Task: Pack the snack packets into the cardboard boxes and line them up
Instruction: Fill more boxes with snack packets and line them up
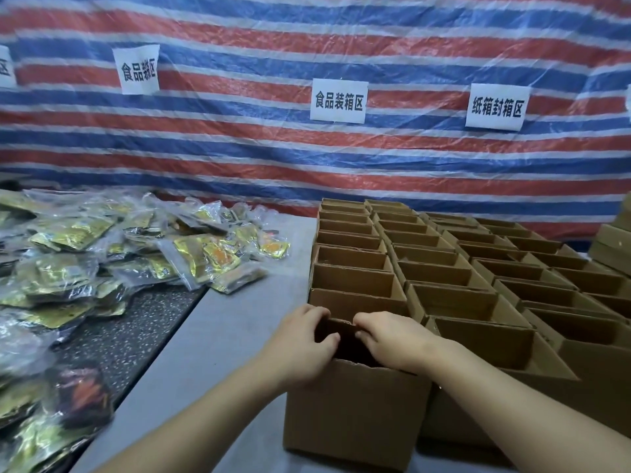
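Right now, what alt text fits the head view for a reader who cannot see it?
Both hands, left and right, reach into the nearest open cardboard box, fingers curled over dark contents. Rows of open boxes fill the grey table beyond; a snack packet pile lies left, before a striped tarp.

Brown cardboard boxes (444,268) from 6 to 3 o'clock, gold, black and orange snack packets (102,254) at 9, grey table (218,336), red, blue and white striped tarp (307,39) at 12, white signs (338,101) with black characters
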Available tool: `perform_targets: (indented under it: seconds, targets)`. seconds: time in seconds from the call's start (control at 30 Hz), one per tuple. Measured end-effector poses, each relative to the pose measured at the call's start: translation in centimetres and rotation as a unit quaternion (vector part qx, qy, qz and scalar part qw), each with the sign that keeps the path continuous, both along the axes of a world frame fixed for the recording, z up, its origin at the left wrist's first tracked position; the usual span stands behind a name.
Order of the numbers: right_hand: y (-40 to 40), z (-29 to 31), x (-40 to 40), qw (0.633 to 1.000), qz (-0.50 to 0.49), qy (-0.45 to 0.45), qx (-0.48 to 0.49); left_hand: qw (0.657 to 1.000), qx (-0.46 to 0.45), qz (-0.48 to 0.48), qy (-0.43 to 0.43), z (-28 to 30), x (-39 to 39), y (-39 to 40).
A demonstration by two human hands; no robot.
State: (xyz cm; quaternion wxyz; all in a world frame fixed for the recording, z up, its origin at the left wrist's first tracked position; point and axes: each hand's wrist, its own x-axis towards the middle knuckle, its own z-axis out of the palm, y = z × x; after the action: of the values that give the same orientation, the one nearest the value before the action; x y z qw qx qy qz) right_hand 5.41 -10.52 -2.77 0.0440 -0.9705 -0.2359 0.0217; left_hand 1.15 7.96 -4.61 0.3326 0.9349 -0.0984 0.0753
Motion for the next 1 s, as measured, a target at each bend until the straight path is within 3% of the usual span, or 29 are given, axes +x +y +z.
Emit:
perform_targets:
  seconds: [0.1,0.17,0.3,0.47,0.63,0.8,1.0]
  targets:
    - [-0.1,1.6,0.2,1.000,0.003,-0.001,0.005,0.999,-0.020,-0.017,-0.019,0.7,-0.2,0.6]
    - [0.0,2.8,0.4,1.000,0.006,-0.021,0.002,0.996,-0.079,-0.005,-0.047,1.4,0.1,1.7]
    - [0.8,5.3,2.5,0.996,-0.002,-0.072,0.058,0.982,-0.136,0.107,-0.076,2.1,5.6,5.7]
    - [2.5,7.4,8.6,0.991,0.003,-0.085,0.099,0.981,0.031,0.191,0.016,-1.4,16.1,11.6]
    - [2.7,7.0,14.1,0.989,0.014,-0.083,0.120,0.956,0.209,0.172,0.110,-6.0,23.9,15.1]
    - [2.5,5.6,16.7,0.989,0.018,-0.070,0.125,0.944,0.239,0.180,0.137,-8.9,28.2,16.5]
    - [2.6,5.1,16.3,0.992,0.027,-0.051,0.114,0.917,0.280,0.239,0.152,-8.6,27.8,15.5]
